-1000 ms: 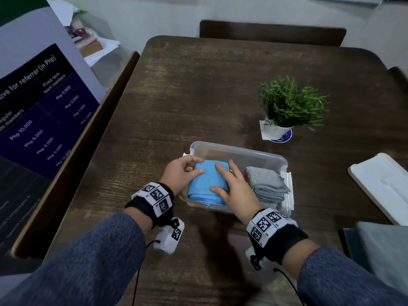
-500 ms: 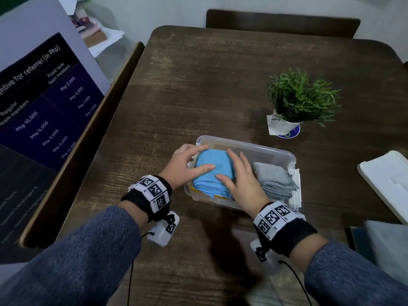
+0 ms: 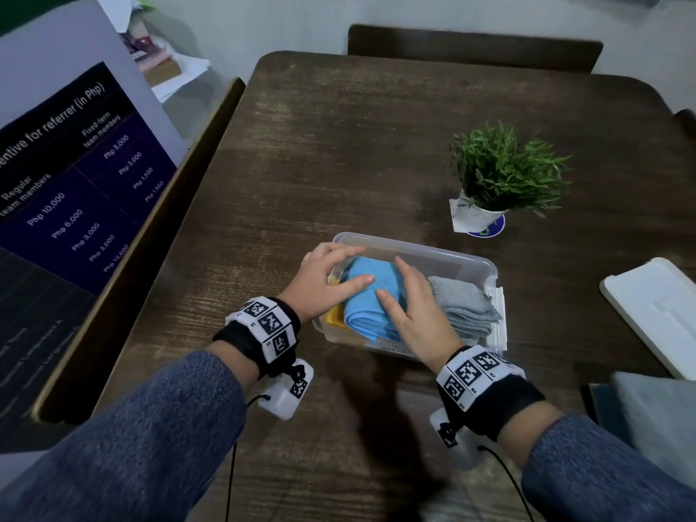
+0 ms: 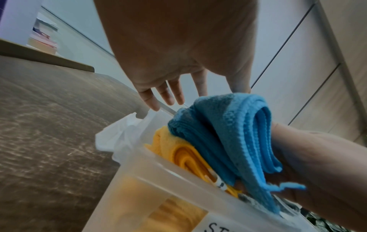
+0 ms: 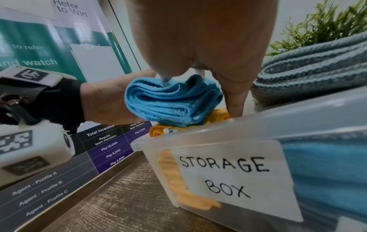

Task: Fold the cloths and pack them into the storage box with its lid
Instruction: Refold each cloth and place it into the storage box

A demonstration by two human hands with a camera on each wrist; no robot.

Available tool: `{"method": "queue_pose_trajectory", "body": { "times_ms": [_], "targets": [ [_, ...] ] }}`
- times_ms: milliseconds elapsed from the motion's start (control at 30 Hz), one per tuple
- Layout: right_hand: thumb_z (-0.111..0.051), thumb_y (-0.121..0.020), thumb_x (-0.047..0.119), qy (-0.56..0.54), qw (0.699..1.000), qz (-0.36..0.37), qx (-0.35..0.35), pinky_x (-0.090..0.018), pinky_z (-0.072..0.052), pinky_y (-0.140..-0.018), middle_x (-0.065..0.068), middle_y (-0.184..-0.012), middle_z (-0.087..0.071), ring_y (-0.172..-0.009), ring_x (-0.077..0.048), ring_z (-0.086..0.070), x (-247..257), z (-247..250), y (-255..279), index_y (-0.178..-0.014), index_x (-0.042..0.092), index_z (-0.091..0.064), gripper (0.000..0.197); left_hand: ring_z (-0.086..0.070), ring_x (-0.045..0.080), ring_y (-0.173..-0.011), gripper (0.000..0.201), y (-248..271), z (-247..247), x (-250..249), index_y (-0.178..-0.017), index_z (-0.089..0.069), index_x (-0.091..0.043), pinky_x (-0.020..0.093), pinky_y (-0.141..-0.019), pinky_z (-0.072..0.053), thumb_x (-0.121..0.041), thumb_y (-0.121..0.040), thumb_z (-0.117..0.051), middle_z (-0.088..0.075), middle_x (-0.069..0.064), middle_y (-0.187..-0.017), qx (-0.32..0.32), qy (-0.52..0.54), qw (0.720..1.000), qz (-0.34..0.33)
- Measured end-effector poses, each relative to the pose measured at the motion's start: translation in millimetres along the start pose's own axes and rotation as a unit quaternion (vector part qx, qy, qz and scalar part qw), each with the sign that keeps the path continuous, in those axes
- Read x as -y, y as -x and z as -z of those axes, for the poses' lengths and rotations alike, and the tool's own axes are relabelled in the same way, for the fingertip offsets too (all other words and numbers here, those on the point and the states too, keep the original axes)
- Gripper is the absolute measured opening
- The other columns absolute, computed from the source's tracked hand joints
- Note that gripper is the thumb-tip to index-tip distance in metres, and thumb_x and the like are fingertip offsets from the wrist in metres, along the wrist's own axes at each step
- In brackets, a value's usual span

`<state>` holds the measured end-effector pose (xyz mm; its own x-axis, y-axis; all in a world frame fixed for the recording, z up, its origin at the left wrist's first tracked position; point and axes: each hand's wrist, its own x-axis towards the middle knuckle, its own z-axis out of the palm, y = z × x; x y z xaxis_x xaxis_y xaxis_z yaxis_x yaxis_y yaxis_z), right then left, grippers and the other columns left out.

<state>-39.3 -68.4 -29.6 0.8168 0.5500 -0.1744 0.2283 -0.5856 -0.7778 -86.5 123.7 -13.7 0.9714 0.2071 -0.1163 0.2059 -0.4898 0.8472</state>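
The folded blue cloth (image 3: 371, 295) hides most of the orange cloth (image 3: 333, 315) under it in the storage box (image 3: 476, 263) on the surface (image 3: 339, 152). Left hand (image 3: 325, 282) and right hand (image 3: 416, 314) press it with straight, released fingers. The white lid (image 3: 655, 314) is cut off at the right edge.

The box label (image 5: 228, 175) reads "STORAGE BOX" — the poster (image 5: 65, 11), partly cut off, seemingly "Refer to Win".
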Motion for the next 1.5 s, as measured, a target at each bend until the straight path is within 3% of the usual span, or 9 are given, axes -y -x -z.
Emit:
{"method": "queue_pose_trajectory", "body": {
  "times_ms": [367,567,733,933,1067,1167,1300,1400,1500],
  "targets": [
    [-0.042,-0.098,0.048,0.017,1.000,0.008,0.015,-0.040,-0.021,-0.120,-0.001,-0.160,-0.016,-0.148,-0.013,-0.012,-4.0,1.4,2.5,-0.154,0.027,-0.009,0.068,-0.044,0.003,-0.118,0.079,1.1,-5.6,-16.9,-0.145,-0.037,-0.016,0.016,-0.093,-0.036,-0.035,-0.079,-0.076,-0.047,-0.005,-0.139,0.064,0.019,0.996,0.062],
    [-0.046,-0.100,0.037,0.001,0.999,0.028,0.034,-0.033,-0.022,-0.118,-0.003,-0.157,-0.025,-0.144,-0.013,-0.024,-1.5,-0.2,4.8,-0.153,0.024,-0.013,0.064,-0.051,0.008,-0.109,0.079,-1.3,0.5,-10.9,-0.140,-0.043,-0.015,0.017,-0.089,-0.041,-0.020,-0.072,-0.083,-0.054,-0.002,-0.123,0.076,0.005,0.992,0.098],
    [-0.051,-0.097,0.040,-0.005,0.999,0.030,0.035,-0.034,-0.032,-0.113,-0.001,-0.154,-0.031,-0.138,-0.015,-0.035,-2.6,2.6,0.0,-0.154,0.031,-0.011,0.070,-0.058,-0.002,-0.088,0.061,-4.3,4.1,-10.7,-0.123,-0.056,-0.011,0.008,-0.068,-0.047,-0.014,-0.069,-0.085,-0.062,-0.009,-0.101,0.080,0.082,0.985,0.126],
    [-0.053,-0.094,0.048,-0.052,0.998,0.029,0.019,-0.035,-0.041,-0.107,0.000,-0.149,-0.038,-0.127,-0.013,-0.046,4.3,9.2,7.6,-0.152,0.035,-0.002,0.078,-0.062,0.013,-0.111,0.055,0.1,14.4,-19.7,-0.120,-0.062,-0.017,0.037,-0.095,-0.053,-0.018,-0.070,-0.084,-0.065,-0.001,-0.118,0.083,0.142,0.981,0.102],
    [-0.057,-0.094,0.037,-0.129,0.990,0.053,-0.013,-0.025,-0.036,-0.108,0.012,-0.144,-0.034,-0.127,-0.001,-0.038,13.7,26.5,13.2,-0.152,0.029,-0.014,0.073,-0.063,0.010,-0.109,0.047,0.5,12.5,-39.0,-0.121,-0.063,-0.014,0.033,-0.093,-0.054,-0.014,-0.077,-0.079,-0.066,-0.001,-0.118,0.090,0.178,0.977,0.073],
    [-0.059,-0.094,0.034,-0.151,0.986,0.058,-0.049,-0.016,-0.033,-0.105,0.011,-0.147,-0.031,-0.130,0.001,-0.036,10.3,48.3,16.4,-0.150,0.030,-0.017,0.070,-0.067,0.002,-0.096,0.038,-2.7,-1.8,-59.7,-0.119,-0.060,-0.011,0.020,-0.078,-0.055,-0.007,-0.083,-0.072,-0.068,-0.005,-0.109,0.086,0.228,0.967,0.075],
    [-0.062,-0.092,0.034,-0.123,0.986,0.038,-0.105,-0.029,-0.045,-0.098,0.010,-0.136,-0.042,-0.122,-0.010,-0.049,-4.8,74.8,22.4,-0.144,0.033,-0.025,0.063,-0.064,0.019,-0.111,0.057,-9.7,-31.2,-73.4,-0.126,-0.055,-0.014,0.037,-0.092,-0.055,-0.027,-0.077,-0.080,-0.064,0.006,-0.123,0.087,0.244,0.962,0.086],
    [-0.060,-0.092,0.042,-0.091,0.989,0.023,-0.115,-0.033,-0.048,-0.094,0.006,-0.136,-0.047,-0.117,-0.014,-0.054,-17.4,81.2,27.1,-0.140,0.036,-0.030,0.057,-0.063,0.017,-0.111,0.046,-13.9,-49.7,-75.6,-0.125,-0.054,-0.013,0.033,-0.091,-0.055,-0.020,-0.084,-0.073,-0.062,0.007,-0.123,0.085,0.246,0.961,0.094],
    [-0.049,-0.091,0.055,-0.101,0.988,0.019,-0.112,-0.029,-0.040,-0.104,0.007,-0.147,-0.041,-0.129,-0.007,-0.043,-27.2,81.3,29.7,-0.146,0.036,-0.027,0.062,-0.063,0.015,-0.110,0.045,-16.4,-56.0,-74.5,-0.128,-0.051,-0.010,0.030,-0.091,-0.054,-0.018,-0.087,-0.069,-0.063,0.005,-0.122,0.085,0.244,0.961,0.096]
  ]
}}
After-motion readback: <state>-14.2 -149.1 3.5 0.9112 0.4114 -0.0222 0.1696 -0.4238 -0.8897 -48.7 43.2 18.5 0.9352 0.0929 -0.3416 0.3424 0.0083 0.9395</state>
